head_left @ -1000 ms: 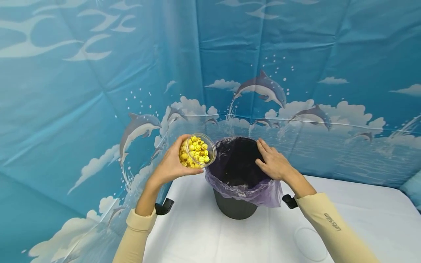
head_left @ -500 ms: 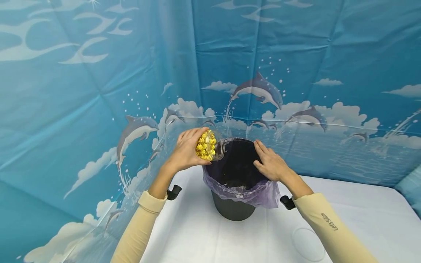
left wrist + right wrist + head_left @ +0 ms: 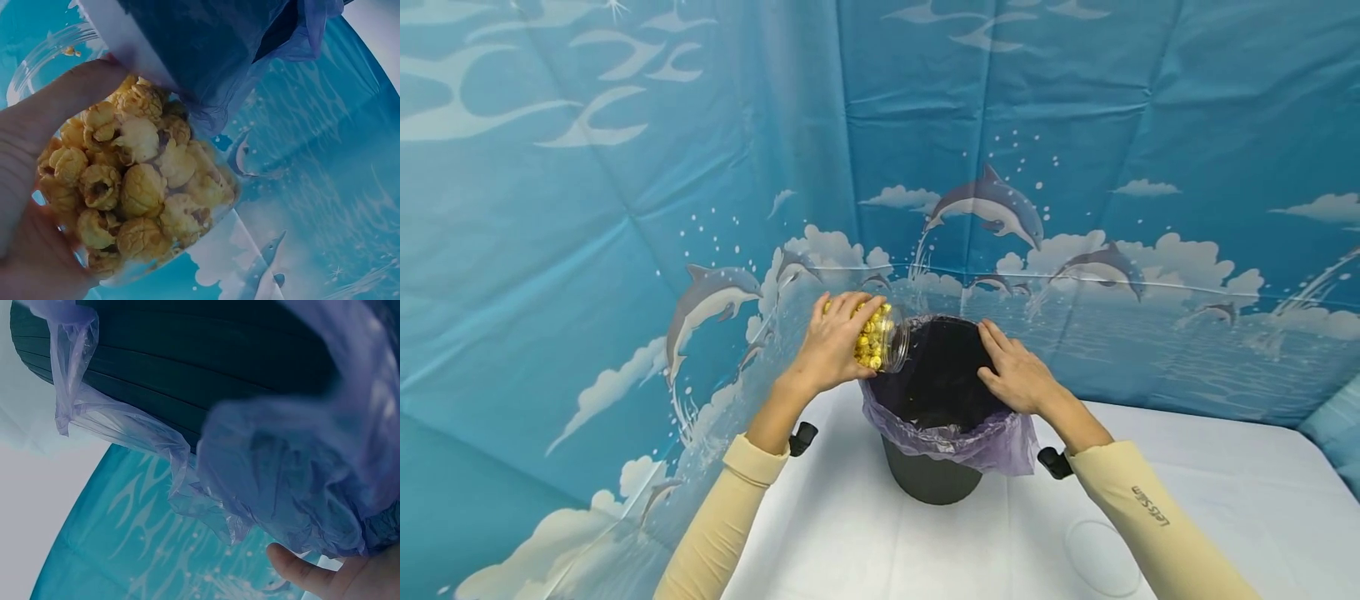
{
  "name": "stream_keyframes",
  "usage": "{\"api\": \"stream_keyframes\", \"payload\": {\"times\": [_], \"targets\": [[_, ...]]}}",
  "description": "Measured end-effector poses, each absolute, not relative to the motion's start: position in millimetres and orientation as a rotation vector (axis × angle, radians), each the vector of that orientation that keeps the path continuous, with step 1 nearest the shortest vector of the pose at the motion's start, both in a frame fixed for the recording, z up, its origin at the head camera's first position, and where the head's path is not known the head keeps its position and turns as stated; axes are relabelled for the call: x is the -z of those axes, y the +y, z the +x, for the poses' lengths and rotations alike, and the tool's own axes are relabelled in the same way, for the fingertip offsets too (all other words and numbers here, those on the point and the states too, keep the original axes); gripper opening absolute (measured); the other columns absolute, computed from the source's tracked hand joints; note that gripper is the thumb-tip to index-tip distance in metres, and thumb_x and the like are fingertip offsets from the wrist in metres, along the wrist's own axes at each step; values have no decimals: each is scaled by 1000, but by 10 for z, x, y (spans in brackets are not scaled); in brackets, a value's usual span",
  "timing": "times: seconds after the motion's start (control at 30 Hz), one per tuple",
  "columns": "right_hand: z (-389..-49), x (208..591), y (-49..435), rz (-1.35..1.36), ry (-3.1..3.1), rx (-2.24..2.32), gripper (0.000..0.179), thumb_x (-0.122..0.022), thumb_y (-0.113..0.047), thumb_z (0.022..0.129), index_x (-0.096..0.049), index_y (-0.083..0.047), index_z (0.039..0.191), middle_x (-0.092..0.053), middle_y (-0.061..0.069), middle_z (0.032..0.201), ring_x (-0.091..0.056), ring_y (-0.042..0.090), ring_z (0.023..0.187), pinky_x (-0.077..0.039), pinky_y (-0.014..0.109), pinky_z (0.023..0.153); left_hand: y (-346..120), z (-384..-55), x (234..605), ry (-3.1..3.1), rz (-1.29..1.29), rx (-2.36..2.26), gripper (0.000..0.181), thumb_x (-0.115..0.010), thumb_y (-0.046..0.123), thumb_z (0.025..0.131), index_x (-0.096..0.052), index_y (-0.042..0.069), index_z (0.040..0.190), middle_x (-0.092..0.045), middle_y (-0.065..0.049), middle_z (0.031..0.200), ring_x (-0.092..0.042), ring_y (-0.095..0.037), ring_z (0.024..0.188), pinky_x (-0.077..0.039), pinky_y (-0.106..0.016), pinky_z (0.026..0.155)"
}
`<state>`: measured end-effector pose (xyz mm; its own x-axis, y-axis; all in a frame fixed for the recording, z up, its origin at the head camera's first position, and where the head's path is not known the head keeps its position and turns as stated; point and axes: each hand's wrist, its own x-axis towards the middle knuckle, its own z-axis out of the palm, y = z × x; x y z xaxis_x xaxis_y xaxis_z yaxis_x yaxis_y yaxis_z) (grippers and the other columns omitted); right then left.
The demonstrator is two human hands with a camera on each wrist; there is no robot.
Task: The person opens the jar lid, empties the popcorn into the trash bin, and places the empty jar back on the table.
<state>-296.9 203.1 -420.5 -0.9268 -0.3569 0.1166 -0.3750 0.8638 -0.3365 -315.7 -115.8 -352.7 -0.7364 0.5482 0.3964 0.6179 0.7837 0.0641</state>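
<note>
My left hand point(image 3: 831, 346) grips a clear plastic jar point(image 3: 895, 340) of yellow popcorn point(image 3: 871, 337). The jar lies tipped sideways, its open mouth facing right over the left rim of a dark trash can point(image 3: 932, 479). In the left wrist view, popcorn point(image 3: 140, 187) packs the jar below the thumb. A purple trash bag point(image 3: 992, 448) lines the can and hangs over its rim. My right hand point(image 3: 1018, 375) rests at the can's right rim, fingers extended; the right wrist view shows its thumb point(image 3: 300, 569) beside the bunched bag point(image 3: 269, 469).
The can stands on a white-covered table point(image 3: 850, 533). Behind and to the left hangs a blue curtain point(image 3: 925, 125) printed with dolphins and clouds. A faint round outline point(image 3: 1102, 557) shows on the table at right. A black wrist mount point(image 3: 803, 437) sits at the left wrist.
My left hand has carried the jar rightward to the can's rim and turned it from mouth-up tilt to sideways. The right hand has stayed at the rim.
</note>
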Motion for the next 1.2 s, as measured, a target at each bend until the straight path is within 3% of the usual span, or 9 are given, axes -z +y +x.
{"api": "stream_keyframes", "payload": {"times": [1.2], "targets": [[-2943,4220,2032,561,-2968,-566,72,-48,-24,105,-14,3,164,-14,25,171,-33,62,144,-36,71,111,-947,-3113,3637,-2408,-934,-128,110,-103,33,59,-47,21,153,-48,-14,154,-41,-35,147,-24,-73,121]]}}
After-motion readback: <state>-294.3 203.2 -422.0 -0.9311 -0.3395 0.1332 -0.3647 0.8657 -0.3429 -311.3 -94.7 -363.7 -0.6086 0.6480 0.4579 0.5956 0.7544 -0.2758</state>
